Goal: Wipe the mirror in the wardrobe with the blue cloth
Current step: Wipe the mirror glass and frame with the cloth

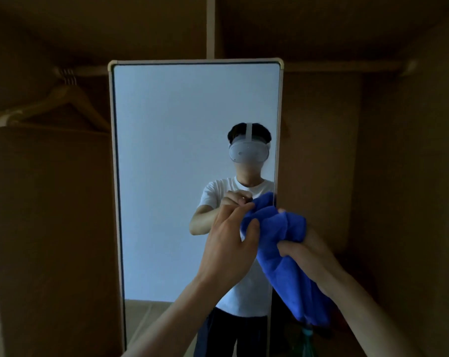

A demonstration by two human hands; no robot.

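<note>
A tall mirror [172,150] in a pale frame stands upright inside the brown wardrobe, filling the middle of the view. Both my hands hold a bunched blue cloth [282,233] in front of the mirror's lower right edge. My left hand [231,238] pinches the cloth's left end between thumb and fingers. My right hand [306,253] grips the cloth from the right, and a long fold hangs down below it. The mirror reflects a person in a white shirt with a headset, and the cloth.
Wooden hangers [50,104] hang on the rail [347,67] at the upper left. A vertical divider [210,27] rises above the mirror. Wardrobe walls close in at the left and right. A dim green object [308,341] stands low, below the cloth.
</note>
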